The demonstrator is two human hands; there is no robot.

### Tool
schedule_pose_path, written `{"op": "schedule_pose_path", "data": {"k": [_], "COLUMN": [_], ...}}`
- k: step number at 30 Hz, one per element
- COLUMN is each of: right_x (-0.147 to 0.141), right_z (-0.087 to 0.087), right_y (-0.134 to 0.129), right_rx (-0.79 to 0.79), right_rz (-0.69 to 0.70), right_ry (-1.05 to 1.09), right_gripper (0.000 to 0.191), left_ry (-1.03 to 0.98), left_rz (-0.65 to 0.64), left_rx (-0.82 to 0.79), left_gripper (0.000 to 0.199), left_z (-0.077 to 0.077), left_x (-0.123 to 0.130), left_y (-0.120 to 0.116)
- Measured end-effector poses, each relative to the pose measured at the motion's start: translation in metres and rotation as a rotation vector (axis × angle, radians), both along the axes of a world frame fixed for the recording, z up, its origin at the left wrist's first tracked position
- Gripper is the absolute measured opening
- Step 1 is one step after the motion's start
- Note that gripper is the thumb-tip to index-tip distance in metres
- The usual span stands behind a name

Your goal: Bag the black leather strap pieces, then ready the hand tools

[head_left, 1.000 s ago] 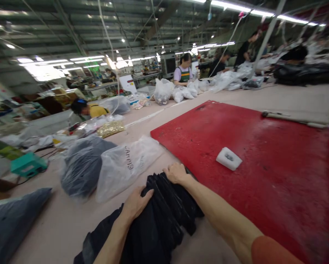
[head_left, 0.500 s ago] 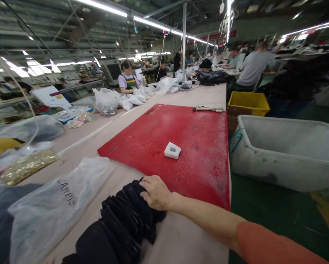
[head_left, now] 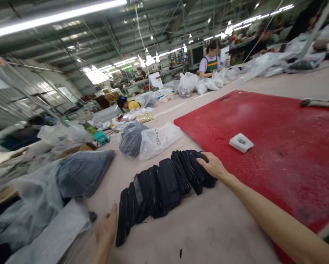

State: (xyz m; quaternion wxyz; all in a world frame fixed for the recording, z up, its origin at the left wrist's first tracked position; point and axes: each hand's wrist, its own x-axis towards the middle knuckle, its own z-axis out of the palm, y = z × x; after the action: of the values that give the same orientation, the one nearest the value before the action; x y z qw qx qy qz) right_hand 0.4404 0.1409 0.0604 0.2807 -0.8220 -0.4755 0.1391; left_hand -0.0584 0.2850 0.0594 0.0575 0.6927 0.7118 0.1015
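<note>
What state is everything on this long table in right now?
Row of black fabric pieces: fanned out, overlapping, lying on the table.
Right hand: open, resting on the row's far end.
Left hand: flat, at the row's near end.
Small white block: lying on the red mat.
Clear plastic bag: lying on its side.

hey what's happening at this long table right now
A person has a row of flat black fabric pieces lying fanned out on a long beige table. Their right hand rests on the far end of the row, beside a red mat that carries a small white block. Their left hand sits flat at the near end. Clear plastic bags lie beyond, and other people work farther along.
</note>
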Motion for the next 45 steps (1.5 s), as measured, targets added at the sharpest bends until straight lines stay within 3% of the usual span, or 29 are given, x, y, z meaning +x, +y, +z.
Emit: {"op": "schedule_pose_path", "data": {"k": [4, 7, 13, 18, 24, 35, 38, 41, 45], "right_x": [-0.006, -0.026, -0.069, -0.07, -0.064, -0.06, -0.059, -0.055, -0.036], "right_z": [0.025, 0.032, 0.024, 0.007, -0.012, -0.01, -0.006, 0.004, 0.016], "right_y": [0.073, 0.121, 0.194, 0.221, 0.211, 0.105, 0.084, 0.077, 0.095], "right_rx": [-0.115, -0.147, -0.293, -0.453, -0.506, -0.472, -0.481, -0.478, -0.381], "right_rz": [0.115, 0.247, 0.443, 0.485, 0.514, 0.548, 0.555, 0.545, 0.423], "right_ry": [-0.08, -0.112, -0.145, -0.105, -0.054, -0.071, -0.064, -0.056, -0.081], "right_gripper": [0.068, 0.073, 0.081, 0.086, 0.087, 0.072, 0.071, 0.065, 0.058], "left_ry": [0.008, -0.023, 0.009, -0.029, -0.1, -0.111, -0.102, -0.074, -0.058], "left_rz": [0.159, 0.241, 0.25, 0.265, 0.195, 0.061, -0.02, -0.126, 0.029], "left_rx": [-0.158, -0.231, -0.21, -0.234, -0.233, -0.198, -0.212, -0.221, -0.278], "left_gripper": [0.087, 0.105, 0.102, 0.101, 0.09, 0.082, 0.068, 0.053, 0.075], "left_z": [-0.015, -0.019, -0.019, -0.019, -0.025, -0.037, -0.039, -0.04, -0.036], "left_x": [0.035, 0.056, 0.092, 0.113, 0.142, 0.163, 0.162, 0.162, 0.167], "left_y": [0.013, 0.017, 0.017, 0.028, 0.017, -0.042, -0.062, -0.077, -0.083]}}
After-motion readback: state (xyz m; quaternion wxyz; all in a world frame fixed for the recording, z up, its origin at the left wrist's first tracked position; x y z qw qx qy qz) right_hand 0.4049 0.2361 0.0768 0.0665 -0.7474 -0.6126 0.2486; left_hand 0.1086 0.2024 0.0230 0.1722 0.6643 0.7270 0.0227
